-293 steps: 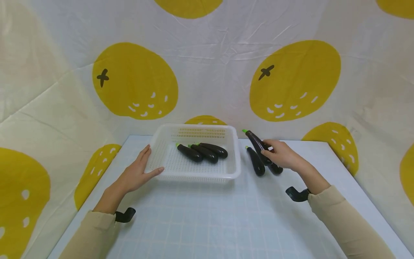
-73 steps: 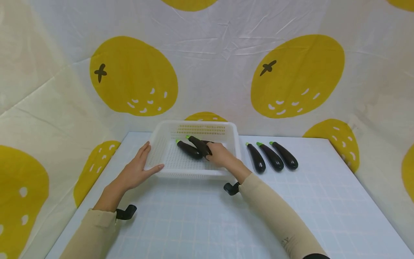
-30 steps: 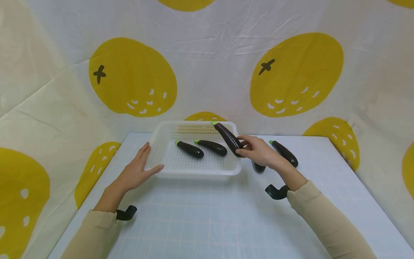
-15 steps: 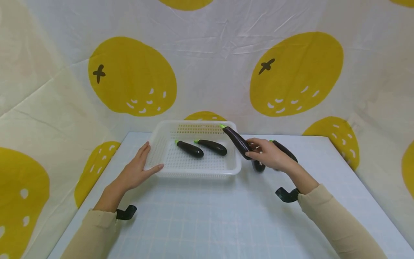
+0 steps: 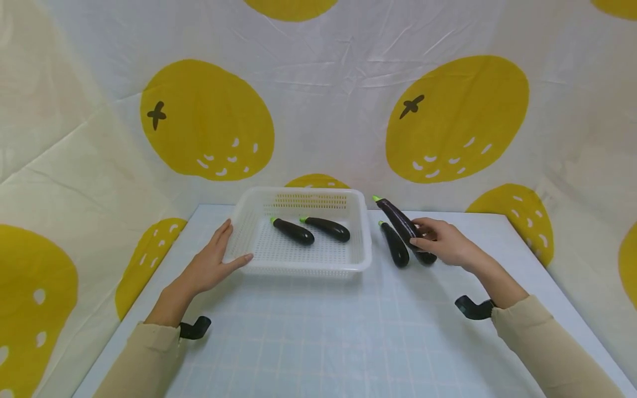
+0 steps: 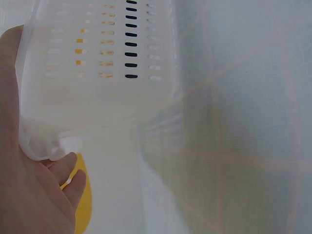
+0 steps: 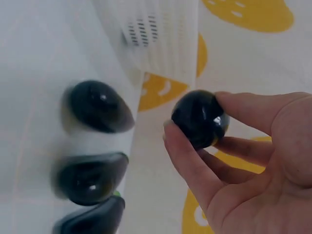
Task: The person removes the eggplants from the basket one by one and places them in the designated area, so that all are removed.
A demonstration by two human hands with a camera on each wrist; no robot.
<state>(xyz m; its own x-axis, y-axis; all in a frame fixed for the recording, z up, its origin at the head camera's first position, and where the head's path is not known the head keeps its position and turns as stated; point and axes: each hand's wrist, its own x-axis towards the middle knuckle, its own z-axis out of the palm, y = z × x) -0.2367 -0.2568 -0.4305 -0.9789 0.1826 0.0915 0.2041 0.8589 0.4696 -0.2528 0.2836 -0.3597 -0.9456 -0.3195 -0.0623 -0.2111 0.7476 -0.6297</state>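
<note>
Right now the right hand [image 5: 443, 243] pinches one eggplant [image 5: 394, 216] between thumb and curled fingers near its rounded end, holding it tilted above the table [image 5: 348, 331], green stem up and pointing toward the basket [image 5: 298, 269]. From the right wrist view the thumb and fingers [image 7: 253, 109] close round the dark blunt end of that eggplant [image 7: 200, 118], which is clear of the surface. Two more eggplants lie on the table to the right of the basket: one [image 5: 395, 246] just beside the basket's right wall, in plain sight, and another [image 5: 426, 257] mostly hidden behind the right hand. In the wrist view three dark rounded ends show on the table, the clearest [image 7: 95, 106] nearest the basket, but the head view shows only two lying there, so the exact count on the table cannot be settled. Inside the white perforated basket lie two eggplants, side by side and slightly apart, one to the left [image 5: 293, 231] and one to the right [image 5: 325, 228], stems pointing toward the left rear. The left hand [image 5: 211, 265] rests flat against the basket's near left corner, fingers straight along the wall and thumb along the front rim [image 6: 44, 146]. Behind the table hangs a white cloth [image 5: 323, 83] printed with large yellow fruit.
</note>
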